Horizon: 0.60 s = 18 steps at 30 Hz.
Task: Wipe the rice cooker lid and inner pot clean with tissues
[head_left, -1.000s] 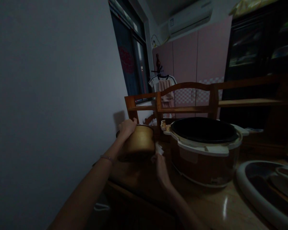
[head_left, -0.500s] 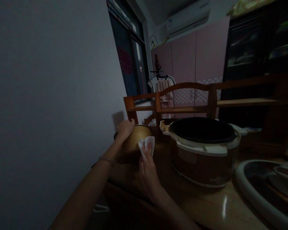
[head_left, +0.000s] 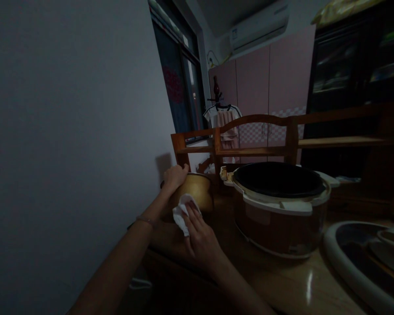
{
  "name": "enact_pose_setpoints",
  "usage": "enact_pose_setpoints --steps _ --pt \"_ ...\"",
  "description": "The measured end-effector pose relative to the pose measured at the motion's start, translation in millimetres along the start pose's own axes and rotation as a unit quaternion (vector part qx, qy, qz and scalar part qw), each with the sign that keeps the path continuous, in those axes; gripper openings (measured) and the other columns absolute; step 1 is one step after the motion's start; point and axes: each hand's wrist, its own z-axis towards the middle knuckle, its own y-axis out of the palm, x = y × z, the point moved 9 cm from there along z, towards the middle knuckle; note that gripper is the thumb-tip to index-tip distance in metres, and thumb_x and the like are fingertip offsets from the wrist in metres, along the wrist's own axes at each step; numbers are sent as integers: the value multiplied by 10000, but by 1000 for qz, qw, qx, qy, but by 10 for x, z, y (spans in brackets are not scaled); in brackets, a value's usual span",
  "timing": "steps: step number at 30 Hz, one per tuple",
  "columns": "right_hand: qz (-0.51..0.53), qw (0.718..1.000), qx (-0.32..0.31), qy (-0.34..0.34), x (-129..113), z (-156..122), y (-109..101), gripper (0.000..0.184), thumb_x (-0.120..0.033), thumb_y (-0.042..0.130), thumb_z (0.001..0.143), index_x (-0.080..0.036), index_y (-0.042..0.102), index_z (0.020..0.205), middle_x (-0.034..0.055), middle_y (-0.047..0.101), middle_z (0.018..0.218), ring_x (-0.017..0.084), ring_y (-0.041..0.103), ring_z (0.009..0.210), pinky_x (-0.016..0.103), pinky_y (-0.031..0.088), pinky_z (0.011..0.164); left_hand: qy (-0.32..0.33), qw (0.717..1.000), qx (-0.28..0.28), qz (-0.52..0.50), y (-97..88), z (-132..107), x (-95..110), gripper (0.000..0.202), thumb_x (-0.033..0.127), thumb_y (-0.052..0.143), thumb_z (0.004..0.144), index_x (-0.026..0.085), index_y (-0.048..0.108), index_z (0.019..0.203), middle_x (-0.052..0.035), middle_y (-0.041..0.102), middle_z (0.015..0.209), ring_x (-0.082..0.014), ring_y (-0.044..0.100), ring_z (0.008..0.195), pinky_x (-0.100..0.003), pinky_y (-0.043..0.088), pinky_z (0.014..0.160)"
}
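Observation:
A gold-coloured pot (head_left: 197, 188) stands on the wooden table near the wall. My left hand (head_left: 175, 177) is closed over its rim on the left, thumb up and the other fingers partly hidden. With my right hand (head_left: 198, 234) I hold a crumpled white tissue (head_left: 183, 214) against the lower front of the pot. The fingers lie over the tissue, pressing it to the gold side. To the right is a large brown and cream electric cooker body (head_left: 279, 232) with a dark round opening, apart from both hands.
A detached cooker lid (head_left: 343, 249) lies on the table (head_left: 282, 284) at the right. Behind runs a wooden rack (head_left: 252, 151). The pale wall (head_left: 85, 131) is close on the left. Hanging clothes (head_left: 225, 122) and pink cabinets (head_left: 252, 87) stand farther back.
My right hand has moved left and slightly down across the pot with the tissue. My left hand stays on the rim. The whole view has shifted a little.

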Motion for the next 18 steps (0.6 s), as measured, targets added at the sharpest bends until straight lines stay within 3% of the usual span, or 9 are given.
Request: enact_pose_setpoints --steps 9,13,18 --pt "-21 999 -35 -10 107 -148 -53 723 -91 457 782 -92 317 1491 123 205 1600 260 143 1485 458 305 1180 36 999 -29 -1 -5 -1 -68 673 562 243 946 115 740 1016 -220 711 1079 -329 666 1034 -367 484 821" --pt "-17 1000 -20 -11 165 -198 -88 663 -101 470 776 -90 411 1436 130 220 1594 275 137 1483 477 318 1171 57 998 -40 0 -29 -10 -96 608 528 266 963 149 730 1073 -191 716 1079 -303 666 1030 -340 473 822" --pt "-9 1000 20 -6 238 -257 -117 649 -91 451 792 -107 411 1440 133 270 1576 272 184 1472 493 350 1151 74 996 -43 0 -40 -16 -150 447 413 355 967 216 667 1220 -159 710 1103 -296 650 1062 -332 451 839"
